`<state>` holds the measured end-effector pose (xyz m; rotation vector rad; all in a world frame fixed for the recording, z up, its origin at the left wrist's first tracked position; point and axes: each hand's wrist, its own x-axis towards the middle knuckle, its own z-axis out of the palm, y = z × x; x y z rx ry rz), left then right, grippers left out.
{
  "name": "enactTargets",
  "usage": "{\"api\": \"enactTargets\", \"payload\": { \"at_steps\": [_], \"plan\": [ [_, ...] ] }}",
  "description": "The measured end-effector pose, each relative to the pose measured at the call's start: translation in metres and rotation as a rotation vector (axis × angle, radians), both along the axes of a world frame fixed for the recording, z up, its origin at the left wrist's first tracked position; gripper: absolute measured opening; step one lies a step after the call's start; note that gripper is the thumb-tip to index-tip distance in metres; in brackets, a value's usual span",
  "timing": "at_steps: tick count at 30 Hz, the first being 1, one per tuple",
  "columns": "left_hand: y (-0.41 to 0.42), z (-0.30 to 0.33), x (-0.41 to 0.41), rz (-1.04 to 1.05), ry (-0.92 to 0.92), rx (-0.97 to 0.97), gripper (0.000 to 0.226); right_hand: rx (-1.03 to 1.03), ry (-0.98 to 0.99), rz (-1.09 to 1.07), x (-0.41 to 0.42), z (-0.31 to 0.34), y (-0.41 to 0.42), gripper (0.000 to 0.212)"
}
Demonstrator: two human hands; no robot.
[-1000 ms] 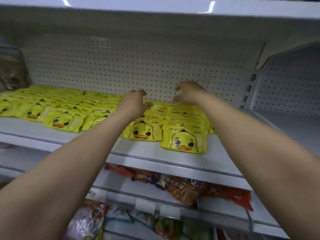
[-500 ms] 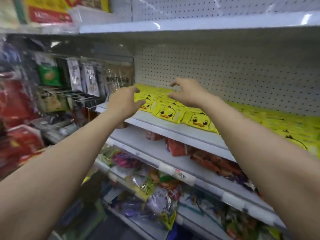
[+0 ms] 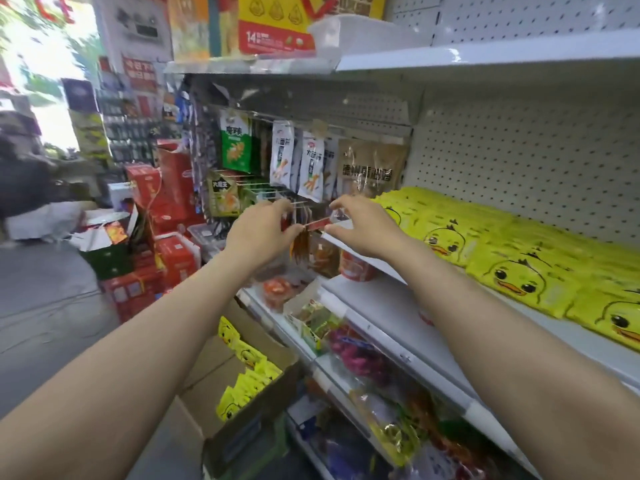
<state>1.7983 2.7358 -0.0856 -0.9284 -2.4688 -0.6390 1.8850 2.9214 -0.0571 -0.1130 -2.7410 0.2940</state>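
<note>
1. Head view, a shop aisle: both bare arms reach forward to the left end of a white shelf (image 3: 377, 271).
2. The left hand (image 3: 263, 233) has its thumb and fingertips curled together, pinching the left end of a small packet (image 3: 317, 224).
3. The right hand (image 3: 363, 226) pinches the packet's right end between thumb and forefinger, its other fingers curled above.
4. The packet has a red top strip with print too small to read. Orange-brown contents hang below it. It sits between the two hands, just in front of the wire pegs (image 3: 277, 195) and left of the shelf end.
5. On the pegs behind hang a green bag (image 3: 236, 147), white bags (image 3: 311, 168) and a brown bag (image 3: 372, 168), all with Chinese characters. The brown bag's characters are large and white.
6. Right, on the shelf, flat yellow duck packs (image 3: 519, 275) lie in overlapping rows, each printed with a cartoon duck face with an orange bill.
7. Far above, a red and yellow carton (image 3: 277, 32) shows the number "14", and a clear tub (image 3: 363, 32) stands just right of it. What the tub holds cannot be told.
8. Near left, on the floor, an open cardboard box (image 3: 221, 410) holds more duck packs standing on edge.
9. Far left, red boxes (image 3: 169, 251) are stacked on the floor. Their print is blurred.
10. The lower shelves hold mixed coloured bags (image 3: 360, 362), their labels unreadable.
</note>
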Motion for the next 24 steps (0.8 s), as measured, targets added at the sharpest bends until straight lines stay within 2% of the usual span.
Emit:
{"api": "enactTargets", "payload": {
  "at_steps": [11, 18, 24],
  "plan": [
    [-0.057, -0.064, -0.221, 0.141, -0.193, -0.127, 0.045, -0.070, -0.258, 0.090, -0.247, -0.064, -0.057, 0.053],
    [-0.076, -0.164, -0.312, 0.095, -0.389, -0.223, 0.044, -0.168, -0.482, 0.013, -0.336, -0.170, -0.071, 0.053],
    [-0.080, -0.281, -0.371, -0.113, -0.661, -0.386, 0.040, -0.283, -0.692, -0.189, -0.359, -0.289, -0.079, 0.054]
  ]
}}
